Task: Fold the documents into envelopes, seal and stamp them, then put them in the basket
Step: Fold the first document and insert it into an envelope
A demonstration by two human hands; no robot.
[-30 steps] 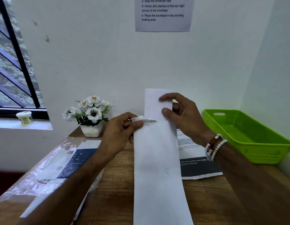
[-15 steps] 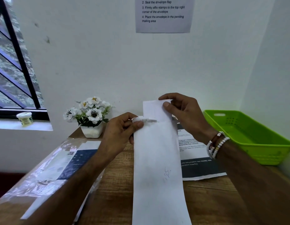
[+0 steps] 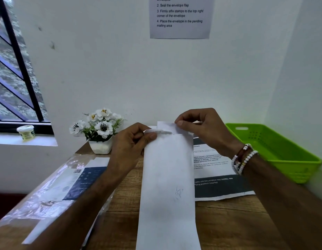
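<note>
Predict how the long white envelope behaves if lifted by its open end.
Probably floppy: the envelope is long, thin paper. Likely light: the left hand holds it by a pinch. The folded document partly inside may stiffen it.

A white pot (image 3: 100,148) of white flowers is being displayed at the back left of the wooden table (image 3: 228,224), close to the wall. A small cream jar (image 3: 26,132) is being kept on the window sill (image 3: 8,140), below the black window bars (image 3: 17,56). A printed instruction sheet (image 3: 180,17) is being shown on the wall above.
</note>
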